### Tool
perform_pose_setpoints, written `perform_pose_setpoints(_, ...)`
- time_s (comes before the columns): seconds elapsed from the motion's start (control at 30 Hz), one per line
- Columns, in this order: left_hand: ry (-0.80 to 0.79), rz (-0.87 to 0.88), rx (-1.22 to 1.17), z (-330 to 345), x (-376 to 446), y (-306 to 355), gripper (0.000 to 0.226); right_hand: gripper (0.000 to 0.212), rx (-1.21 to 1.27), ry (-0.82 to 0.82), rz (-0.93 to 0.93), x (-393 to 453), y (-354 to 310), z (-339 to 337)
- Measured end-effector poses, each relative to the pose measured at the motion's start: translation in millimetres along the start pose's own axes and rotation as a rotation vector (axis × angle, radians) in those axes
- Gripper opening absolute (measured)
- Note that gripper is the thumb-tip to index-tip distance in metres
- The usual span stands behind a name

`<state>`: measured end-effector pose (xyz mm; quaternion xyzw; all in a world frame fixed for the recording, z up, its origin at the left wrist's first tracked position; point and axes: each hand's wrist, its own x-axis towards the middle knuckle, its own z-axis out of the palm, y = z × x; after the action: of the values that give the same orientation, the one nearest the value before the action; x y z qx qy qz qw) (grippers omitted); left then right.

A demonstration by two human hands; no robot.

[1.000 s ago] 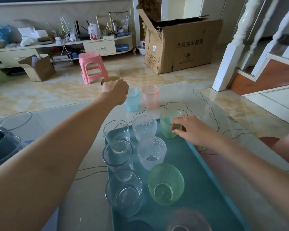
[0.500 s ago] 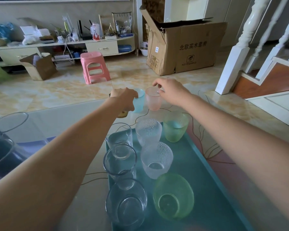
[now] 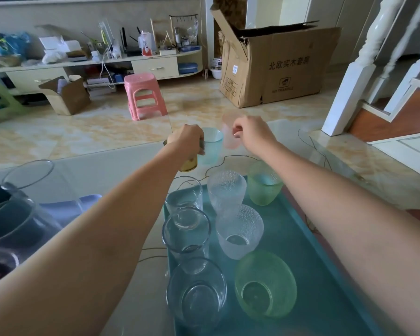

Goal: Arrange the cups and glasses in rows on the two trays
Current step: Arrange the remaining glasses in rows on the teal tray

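Amber glass (image 3: 189,163) showing under my left hand (image 3: 187,140), centre of frame, beyond the far edge of the teal tray (image 3: 301,251). My left arm is reaching in from the lower left, fully stretched, the hand knuckles-up with fingers curling down around the amber glass near its rim; only its lower part is visible below my palm. It is standing on the pale tabletop (image 3: 121,166), just beside the light blue cup (image 3: 211,146), which is sitting upright to its right.

My right arm is stretching in from the lower right edge, wrist bent a little. My right hand (image 3: 250,133) is pinching the pink cup (image 3: 229,134) at its side, thumb and fingers closing narrowly on it. The cup is blurring and tilting, lifted off the tabletop, just right of the blue cup; whether the two are touching I cannot tell.

On the tray, lower centre: three clear glasses (image 3: 187,231) standing in a column along the left edge, two dimpled clear cups (image 3: 238,229) in the next column with a green cup (image 3: 264,284) nearest me, and another green cup (image 3: 263,183) at the far right corner.

At the left edge of frame, several clear glasses (image 3: 12,214) are crowding a second tray (image 3: 70,207), bluish, mostly hidden by my forearm.
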<state>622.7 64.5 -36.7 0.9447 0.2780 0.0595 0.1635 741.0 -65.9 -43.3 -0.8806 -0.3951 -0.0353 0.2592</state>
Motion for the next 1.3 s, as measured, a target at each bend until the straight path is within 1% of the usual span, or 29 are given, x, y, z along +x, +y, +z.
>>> perform_pose_setpoints(0.07,0.054,-0.012,-0.135,-17,-14,6,0.019,0.016,0.063,0.11,-0.044,-10,-9,-18)
perform_pose_setpoints(0.17,0.166,-0.049,-0.339,-50,-46,20,0.022,0.012,0.132,0.226,-0.128,-39,-18,-57)
perform_pose_setpoints(0.23,0.222,-0.049,-0.443,-70,-78,33,0.022,0.011,0.169,0.311,-0.15,-70,-22,-82)
perform_pose_setpoints(0.33,0.281,-0.013,-0.601,-96,-135,55,0.016,0.012,0.174,0.431,-0.156,-130,-27,-116)
perform_pose_setpoints(0.4,0.328,-0.001,-0.673,-110,-172,68,0.015,0.012,0.189,0.463,-0.147,-171,-27,-134)
perform_pose_setpoints(0.5,0.363,-0.021,-0.769,-126,-219,77,0.022,0.009,0.247,0.415,-0.088,-221,-22,-141)
perform_pose_setpoints(0.6,0.386,-0.082,-0.838,-127,-253,69,0.023,0.009,0.257,0.326,0.007,-252,-15,-129)
perform_pose_setpoints(0.7,0.439,-0.213,-0.845,-115,-282,51,0.029,0.014,0.135,0.184,-0.011,-260,-6,-117)
perform_pose_setpoints(0.73,0.428,-0.249,-0.856,-110,-291,47,0.034,0.018,0.092,0.136,-0.028,-260,-4,-113)
perform_pose_setpoints(0.77,0.413,-0.273,-0.872,-105,-297,42,0.035,0.018,0.061,0.097,-0.032,-259,-2,-110)
perform_pose_setpoints(0.8,0.404,-0.283,-0.865,-102,-303,39,0.03,0.015,0.044,0.072,-0.029,-257,0,-105)
perform_pose_setpoints(0.87,0.402,-0.268,-0.779,-101,-310,36,0.014,0.012,0.006,0.039,-0.012,-253,2,-96)
perform_pose_setpoints(0.97,0.387,-0.215,-0.567,-99,-306,32,0.008,0.012,-0.062,-0.024,0.009,-245,5,-82)
perform_pose_setpoints(1.13,0.308,-0.144,-0.416,-96,-297,35,0.009,0.013,-0.092,-0.08,0.003,-238,8,-66)
perform_pose_setpoints(1.3,0.279,-0.119,-0.358,-87,-298,37,0.015,0.01,-0.085,-0.145,0.013,-236,7,-61)
